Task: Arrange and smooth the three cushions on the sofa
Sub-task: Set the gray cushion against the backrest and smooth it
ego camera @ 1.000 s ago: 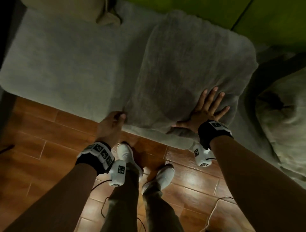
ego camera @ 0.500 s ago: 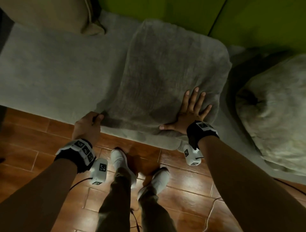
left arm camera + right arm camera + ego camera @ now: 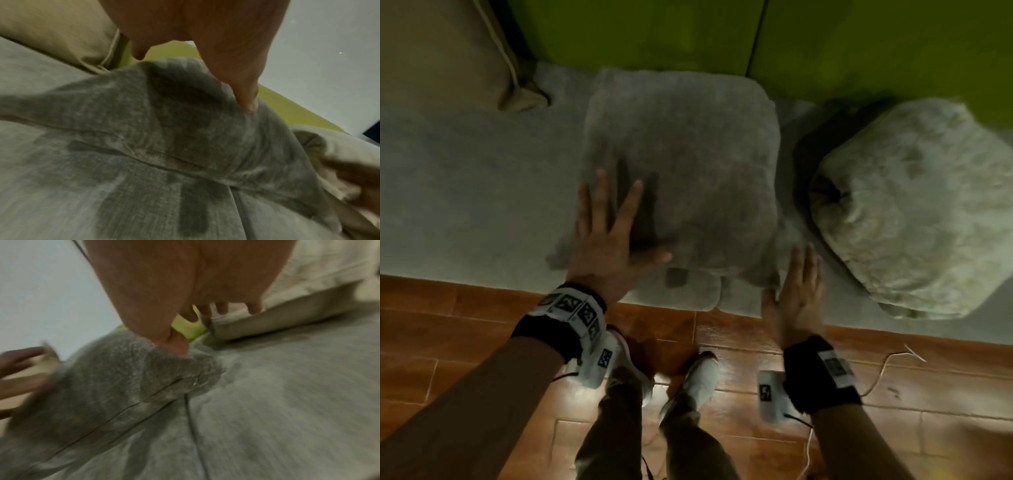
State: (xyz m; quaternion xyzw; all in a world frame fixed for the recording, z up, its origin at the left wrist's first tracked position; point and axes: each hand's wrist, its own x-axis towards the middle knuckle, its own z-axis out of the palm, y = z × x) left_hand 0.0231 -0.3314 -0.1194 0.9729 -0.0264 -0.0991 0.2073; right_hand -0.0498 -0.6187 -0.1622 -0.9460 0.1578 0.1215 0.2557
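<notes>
Both hands, the left hand (image 3: 606, 240) and right hand (image 3: 796, 298), are hovering with fingers spread, holding nothing, over the soft, light grey cushion (image 3: 688, 164) at the sofa (image 3: 465, 192) front edge; its corners likely offer the best grip.

Under you: floor, shoes, cables.
Your white shoes (image 3: 698, 377) stand close together on the reddish-brown tiled floor (image 3: 448, 329); a thin white cable (image 3: 883, 368) trails over the tiles to your right, and a green wall (image 3: 654, 34) rises ahead.

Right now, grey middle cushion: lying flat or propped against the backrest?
Flat. The grey cushion lies face-up on the sofa seat, with the left hand spread over its near-left part.
</notes>
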